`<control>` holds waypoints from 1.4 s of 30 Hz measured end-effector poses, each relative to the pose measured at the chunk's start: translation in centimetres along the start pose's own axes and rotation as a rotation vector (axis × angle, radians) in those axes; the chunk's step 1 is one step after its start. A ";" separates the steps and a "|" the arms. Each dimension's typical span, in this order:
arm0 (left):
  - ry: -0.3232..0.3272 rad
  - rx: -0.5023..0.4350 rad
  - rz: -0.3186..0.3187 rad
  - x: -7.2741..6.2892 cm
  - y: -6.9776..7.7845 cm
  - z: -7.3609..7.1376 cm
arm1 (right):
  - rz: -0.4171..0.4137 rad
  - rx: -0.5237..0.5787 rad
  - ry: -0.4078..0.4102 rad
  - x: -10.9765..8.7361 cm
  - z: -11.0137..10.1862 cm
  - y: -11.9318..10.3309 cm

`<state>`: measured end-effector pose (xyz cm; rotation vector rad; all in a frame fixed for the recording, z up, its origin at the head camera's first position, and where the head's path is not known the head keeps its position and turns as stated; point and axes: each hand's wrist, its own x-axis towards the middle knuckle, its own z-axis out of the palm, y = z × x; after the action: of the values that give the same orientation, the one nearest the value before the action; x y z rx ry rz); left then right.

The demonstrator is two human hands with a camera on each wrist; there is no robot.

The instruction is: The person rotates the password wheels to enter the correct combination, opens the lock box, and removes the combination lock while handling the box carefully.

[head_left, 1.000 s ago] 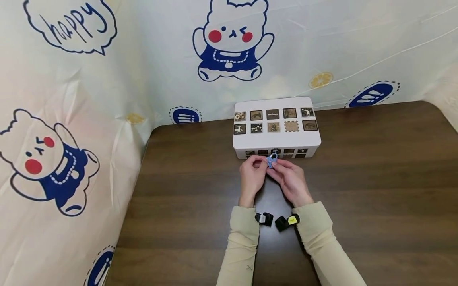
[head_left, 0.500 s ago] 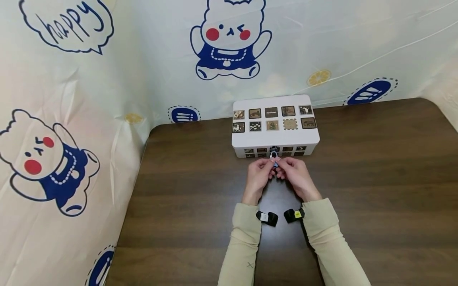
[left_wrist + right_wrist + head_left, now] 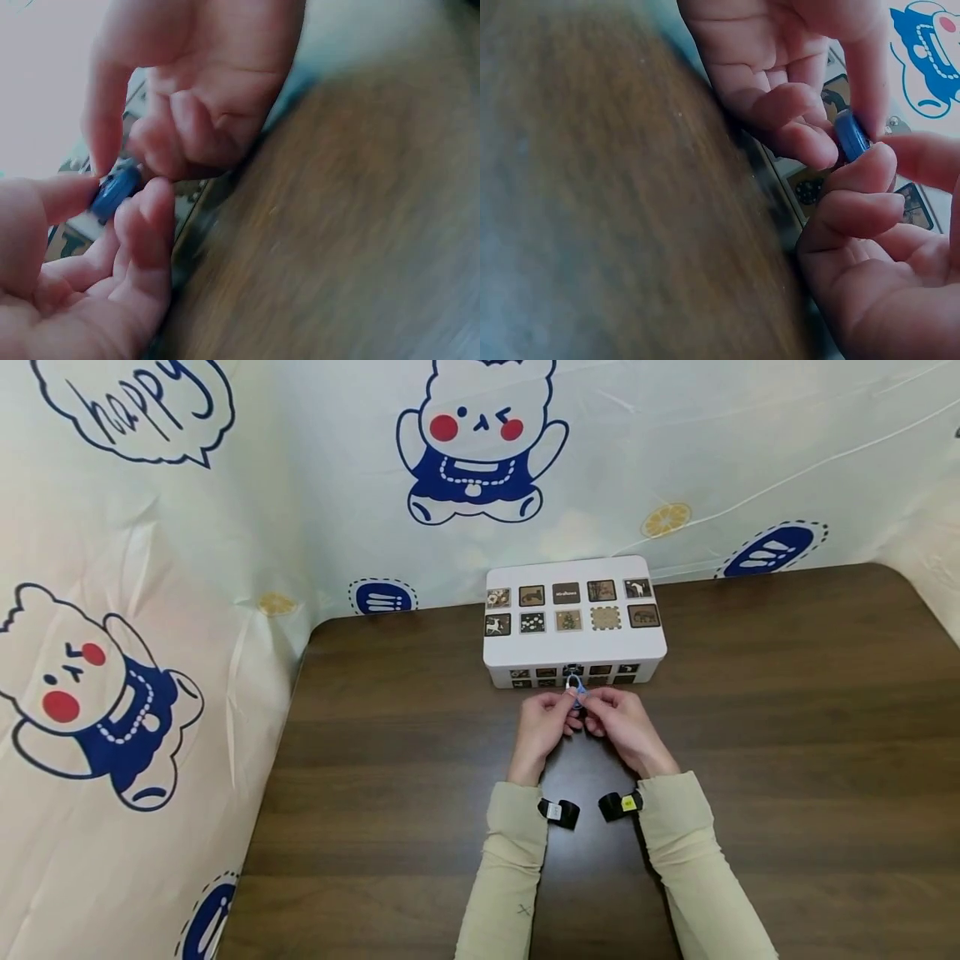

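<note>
Both hands pinch one small blue object (image 3: 579, 692) with a pale loop at its top, just in front of the white box. My left hand (image 3: 542, 731) holds its left side between thumb and fingertips; my right hand (image 3: 630, 727) pinches its right side. In the left wrist view, the blue object (image 3: 116, 191) shows a rounded, shiny edge, and the thumbs meet near it. The right wrist view shows the blue object (image 3: 850, 136) between the fingertips, with the remaining fingers curled beneath. Fingers hide most of its body.
A white box (image 3: 573, 647) printed with small animal and pattern pictures stands at the back of the brown wooden table (image 3: 390, 760). Behind and left hangs a pale curtain (image 3: 322, 460) with cartoon bears. Black straps circle both wrists.
The right hand has turned inward, and both thumbs have come together over the blue object, covering more of it. Its loop now leans slightly left. The head view has shifted slightly.
</note>
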<state>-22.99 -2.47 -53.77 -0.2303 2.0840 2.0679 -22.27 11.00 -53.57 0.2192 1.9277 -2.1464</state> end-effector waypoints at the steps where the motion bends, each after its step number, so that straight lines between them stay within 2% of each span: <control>1: 0.004 0.031 0.006 0.0 0.0 0.1 | 0.002 0.004 0.004 0.0 -0.1 0.1; 5: -0.015 0.064 0.011 0.0 -0.1 0.2 | -0.011 -0.008 0.041 -0.1 -0.2 0.4; 12: -0.079 -0.012 0.007 0.3 -0.4 -0.1 | -0.072 -0.131 0.105 0.1 0.1 0.8; 16: -0.086 -0.049 -0.020 0.2 -0.7 -0.4 | -0.069 -0.155 0.119 0.3 0.3 0.9; 20: -0.079 -0.063 -0.037 0.2 -0.7 -0.2 | -0.051 -0.118 0.101 0.0 0.1 0.9; 27: -0.040 0.028 -0.006 0.2 -0.2 0.1 | -0.024 -0.069 0.035 -0.1 -0.1 0.3; 36: -0.055 0.068 -0.020 0.0 -0.2 0.2 | -0.030 -0.037 0.032 -0.2 -0.3 0.5; 42: -0.037 0.069 -0.011 0.0 -0.3 -0.1 | -0.046 -0.023 0.026 -0.3 -0.4 0.6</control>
<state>-22.87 -2.58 -54.05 -0.1913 2.1229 1.9743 -21.86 11.38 -54.16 0.2020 1.9892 -2.1591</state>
